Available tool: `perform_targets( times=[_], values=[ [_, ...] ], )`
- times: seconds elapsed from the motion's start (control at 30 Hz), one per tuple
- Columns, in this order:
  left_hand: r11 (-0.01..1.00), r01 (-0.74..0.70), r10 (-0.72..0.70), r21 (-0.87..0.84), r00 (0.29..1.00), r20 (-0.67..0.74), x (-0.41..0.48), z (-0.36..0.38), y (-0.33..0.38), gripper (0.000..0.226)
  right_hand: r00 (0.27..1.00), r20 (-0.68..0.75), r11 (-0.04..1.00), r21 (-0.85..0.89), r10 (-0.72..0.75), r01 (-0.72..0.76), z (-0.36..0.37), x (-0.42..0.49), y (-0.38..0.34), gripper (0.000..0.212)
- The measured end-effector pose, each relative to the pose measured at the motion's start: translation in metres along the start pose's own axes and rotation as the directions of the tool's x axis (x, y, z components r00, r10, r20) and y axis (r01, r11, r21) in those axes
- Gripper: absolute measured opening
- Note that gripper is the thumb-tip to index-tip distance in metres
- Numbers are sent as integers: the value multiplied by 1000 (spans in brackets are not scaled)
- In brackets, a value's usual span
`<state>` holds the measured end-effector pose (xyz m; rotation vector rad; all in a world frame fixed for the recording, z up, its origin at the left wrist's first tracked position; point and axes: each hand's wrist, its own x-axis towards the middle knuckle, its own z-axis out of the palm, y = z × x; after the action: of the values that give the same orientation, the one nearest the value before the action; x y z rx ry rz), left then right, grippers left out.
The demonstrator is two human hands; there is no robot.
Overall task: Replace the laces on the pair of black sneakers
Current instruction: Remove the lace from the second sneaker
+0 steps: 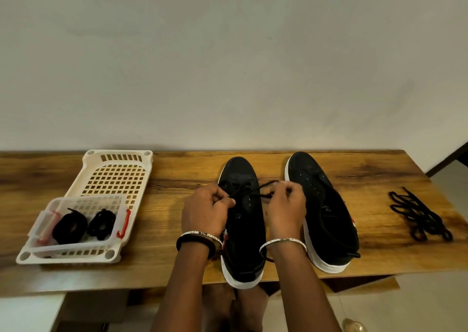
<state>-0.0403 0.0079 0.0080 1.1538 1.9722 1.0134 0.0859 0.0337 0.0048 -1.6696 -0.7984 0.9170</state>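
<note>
Right hand point(286, 205) pinches lace point(253, 190) — end seemingly hidden.

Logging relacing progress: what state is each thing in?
Black white-soled sneaker, left side: being laced.
Other black sneaker: visible eyelets bare.
Thin black lace: pinched by left hand and right hand.
Pile of loose black laces: lying untouched.
Clear plastic box: open, two coiled black bundles inside.

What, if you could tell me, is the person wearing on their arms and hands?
Both forearms are bare, with no sleeves in view and no gloves. The left hand has a thin silver bangle and a broad black band at its wrist. The right hand has a single silver bangle.
</note>
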Motion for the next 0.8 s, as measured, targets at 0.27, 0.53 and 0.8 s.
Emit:
perform_targets(
  times=[0.27,0.53,0.8],
  values=[
    [1000,4,-4,-7,1000,-3,1,1,-1,14,918,215,856,-339,-335,391,-3,-1,1,25],
    [1000,-5,5,20,1000,-5,3,2,-3,14,783,476,523,-583,-401,622,11,-10,8,9],
    [1000,4,-4,-4,1000,-6,0,0,0,16,983,51,984,-11,-176,176,9,-2,2,8]
  ],
)
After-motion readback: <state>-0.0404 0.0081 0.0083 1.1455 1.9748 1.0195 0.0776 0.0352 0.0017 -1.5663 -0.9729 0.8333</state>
